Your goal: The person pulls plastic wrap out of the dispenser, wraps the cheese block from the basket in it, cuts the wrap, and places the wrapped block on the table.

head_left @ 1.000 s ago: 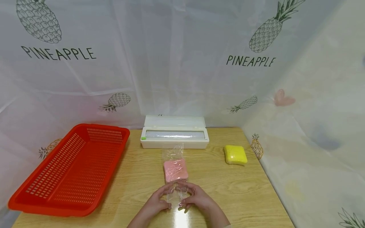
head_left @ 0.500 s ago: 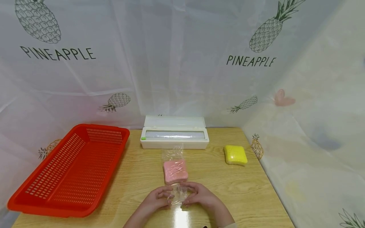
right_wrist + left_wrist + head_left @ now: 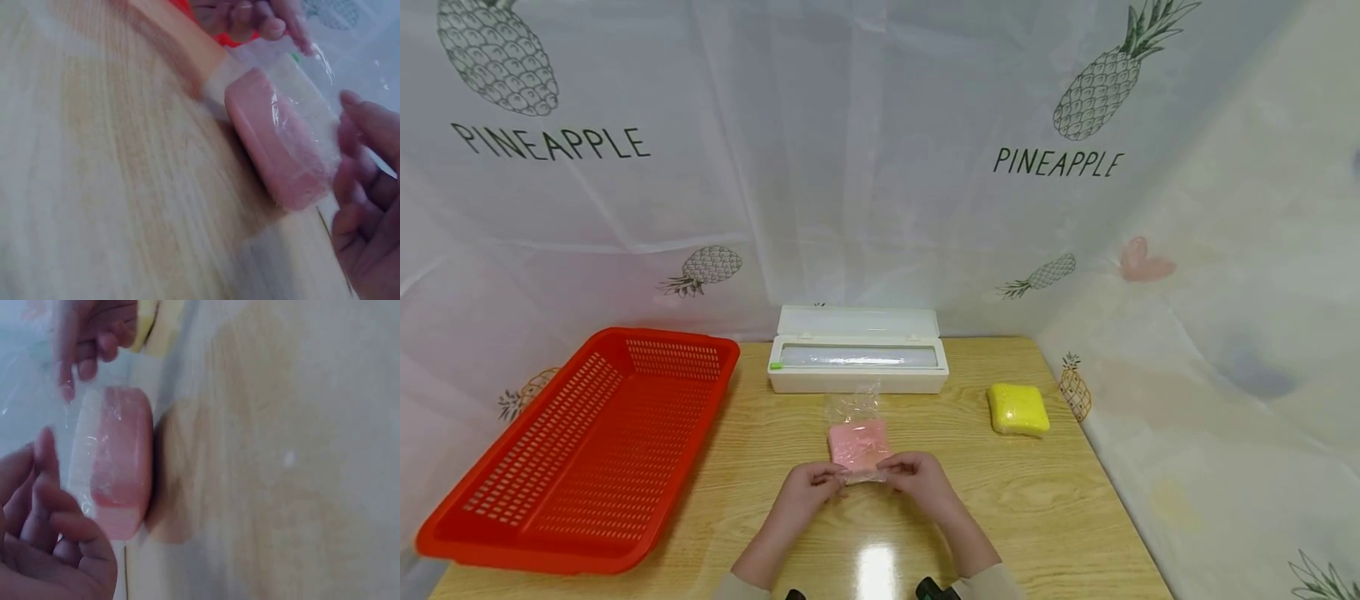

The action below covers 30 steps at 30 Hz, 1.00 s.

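In the head view a pink sponge [image 3: 856,442] lies on the table, covered by clear plastic wrap [image 3: 852,407] whose far flap stretches beyond it. My left hand [image 3: 803,490] pinches the wrap near the sponge's front left corner. At the front right corner, my right hand [image 3: 923,483] pinches it too. Both wrist views show film drawn between the fingertips of the two hands, above the pink sponge [image 3: 122,459]. The sponge [image 3: 278,140] sits flat on the wood, its near side facing me.
Behind the sponge stands a white wrap dispenser [image 3: 859,382], lid raised, a roll inside. A yellow sponge [image 3: 1018,409] lies to the right. The red plastic basket [image 3: 617,446] occupies the left side. A pineapple-print curtain [image 3: 880,167] closes off the back.
Both hands have moved forward, from the wrap's near flap to the sponge's front edge. The near flap, flat on the table before, is now lifted and folded over the sponge.
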Available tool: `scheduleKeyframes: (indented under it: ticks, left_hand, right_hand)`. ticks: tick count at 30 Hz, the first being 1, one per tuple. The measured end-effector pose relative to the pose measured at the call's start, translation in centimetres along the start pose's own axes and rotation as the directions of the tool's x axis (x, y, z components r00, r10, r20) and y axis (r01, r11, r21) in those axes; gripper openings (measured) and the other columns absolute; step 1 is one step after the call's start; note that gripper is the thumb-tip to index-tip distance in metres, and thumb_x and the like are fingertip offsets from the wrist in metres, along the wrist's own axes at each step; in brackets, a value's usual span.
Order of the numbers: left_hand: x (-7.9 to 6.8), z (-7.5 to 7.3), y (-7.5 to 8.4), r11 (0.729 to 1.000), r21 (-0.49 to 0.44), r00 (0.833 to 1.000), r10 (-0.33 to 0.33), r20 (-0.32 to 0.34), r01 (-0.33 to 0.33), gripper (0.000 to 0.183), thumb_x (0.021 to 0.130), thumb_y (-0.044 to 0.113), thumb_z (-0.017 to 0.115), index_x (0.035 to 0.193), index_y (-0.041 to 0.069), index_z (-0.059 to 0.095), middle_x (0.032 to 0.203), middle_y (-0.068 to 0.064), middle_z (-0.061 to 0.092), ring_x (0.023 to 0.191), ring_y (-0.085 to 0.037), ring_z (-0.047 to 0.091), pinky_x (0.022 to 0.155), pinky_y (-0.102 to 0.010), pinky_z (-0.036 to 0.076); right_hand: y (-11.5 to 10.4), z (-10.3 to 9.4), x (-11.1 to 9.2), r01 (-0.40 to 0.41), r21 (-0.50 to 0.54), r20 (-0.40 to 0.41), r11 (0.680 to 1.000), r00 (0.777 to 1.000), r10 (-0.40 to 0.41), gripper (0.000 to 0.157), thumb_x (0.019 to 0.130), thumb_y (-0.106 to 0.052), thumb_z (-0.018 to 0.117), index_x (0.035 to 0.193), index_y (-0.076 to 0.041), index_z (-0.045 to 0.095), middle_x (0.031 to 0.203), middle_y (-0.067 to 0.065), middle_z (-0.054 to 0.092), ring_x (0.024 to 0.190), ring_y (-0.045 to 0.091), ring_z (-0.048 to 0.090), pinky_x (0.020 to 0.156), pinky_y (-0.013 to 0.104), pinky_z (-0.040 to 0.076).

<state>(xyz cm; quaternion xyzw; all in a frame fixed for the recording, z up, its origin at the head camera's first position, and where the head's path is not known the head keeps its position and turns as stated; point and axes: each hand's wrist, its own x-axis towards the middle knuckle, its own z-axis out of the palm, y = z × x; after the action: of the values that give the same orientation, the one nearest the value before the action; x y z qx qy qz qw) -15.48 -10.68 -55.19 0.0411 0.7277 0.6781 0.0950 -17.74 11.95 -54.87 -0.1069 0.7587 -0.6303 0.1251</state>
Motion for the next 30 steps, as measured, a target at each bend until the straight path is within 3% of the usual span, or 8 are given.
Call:
scheduleKeyframes:
  ticks: [4, 9, 17, 21, 24, 27, 30]
  left_hand:
    - [1.6, -0.2, 0.1, 0.997, 0.071, 0.995, 0.003, -0.097, 0.004, 0.019, 0.091, 0.011, 0.069, 0.098, -0.006, 0.072, 0.085, -0.009, 0.069, 0.074, -0.014, 0.060, 0.064, -0.027, 0.051]
    - [3.2, -0.4, -0.1, 0.995, 0.098, 0.987, -0.011, -0.163, 0.028, 0.019, 0.090, 0.014, 0.071, 0.095, -0.004, 0.072, 0.084, -0.006, 0.068, 0.073, -0.012, 0.058, 0.063, -0.026, 0.051]
    - [4.1, 0.0, -1.4, 0.990, 0.115, 0.963, -0.044, -0.266, 0.077, 0.017, 0.084, 0.014, 0.077, 0.089, -0.001, 0.069, 0.071, -0.001, 0.058, 0.066, -0.013, 0.051, 0.058, -0.024, 0.046]
    - [4.2, 0.4, -2.0, 0.997, 0.082, 0.954, 0.010, -0.299, 0.015, 0.025, 0.081, 0.006, 0.079, 0.095, -0.001, 0.060, 0.079, -0.005, 0.056, 0.071, -0.015, 0.050, 0.062, -0.025, 0.045]
    - [4.5, 0.6, -2.3, 0.995, 0.084, 0.947, 0.076, -0.312, -0.052, 0.026, 0.079, -0.002, 0.078, 0.091, 0.000, 0.054, 0.089, -0.009, 0.052, 0.076, -0.018, 0.051, 0.066, -0.026, 0.046]
    - [4.6, 0.8, -2.5, 0.989, 0.123, 0.938, 0.122, -0.323, -0.086, 0.018, 0.079, -0.006, 0.075, 0.083, 0.002, 0.060, 0.097, -0.011, 0.050, 0.084, -0.021, 0.052, 0.072, -0.027, 0.047]
    - [4.4, 1.1, -2.5, 0.986, 0.147, 0.940, 0.118, -0.320, -0.074, 0.011, 0.083, -0.007, 0.071, 0.084, 0.004, 0.069, 0.105, -0.012, 0.050, 0.095, -0.023, 0.050, 0.081, -0.029, 0.046]
  right_hand:
    - [-1.3, 0.4, 1.0, 0.044, -0.092, -0.108, 0.995, 0.993, -0.054, 0.009, 0.087, -0.002, 0.072, 0.089, 0.007, 0.071, 0.084, 0.009, 0.069, 0.068, 0.008, 0.055, 0.058, 0.022, 0.047]
    - [-2.5, 0.9, 1.7, 0.063, -0.084, -0.184, 0.994, 0.980, -0.077, 0.011, 0.087, 0.001, 0.068, 0.086, 0.012, 0.068, 0.081, 0.012, 0.067, 0.068, 0.009, 0.053, 0.058, 0.022, 0.045]
    - [1.7, 1.9, 3.1, -0.055, 0.000, -0.345, 0.999, 0.937, 0.051, 0.014, 0.085, -0.005, 0.074, 0.086, 0.005, 0.064, 0.075, 0.000, 0.057, 0.068, 0.009, 0.049, 0.059, 0.019, 0.043]
    - [1.3, 2.4, 2.7, -0.014, 0.053, -0.393, 0.998, 0.919, 0.034, 0.021, 0.081, 0.001, 0.075, 0.088, 0.008, 0.058, 0.074, 0.003, 0.052, 0.067, 0.013, 0.048, 0.056, 0.019, 0.042]
    - [0.3, 2.8, 2.2, 0.038, 0.068, -0.415, 0.997, 0.910, -0.006, 0.020, 0.079, 0.006, 0.074, 0.088, 0.011, 0.056, 0.075, 0.006, 0.054, 0.068, 0.013, 0.049, 0.058, 0.019, 0.043]
    - [-0.1, 3.1, 2.2, 0.092, 0.072, -0.425, 0.993, 0.904, -0.053, 0.013, 0.079, 0.012, 0.070, 0.087, 0.012, 0.060, 0.083, 0.013, 0.057, 0.075, 0.014, 0.053, 0.066, 0.019, 0.046]
    - [-0.2, 3.3, 2.2, 0.124, 0.050, -0.415, 0.991, 0.905, -0.093, 0.004, 0.081, 0.014, 0.066, 0.084, 0.012, 0.065, 0.099, 0.020, 0.056, 0.088, 0.018, 0.055, 0.076, 0.021, 0.047]
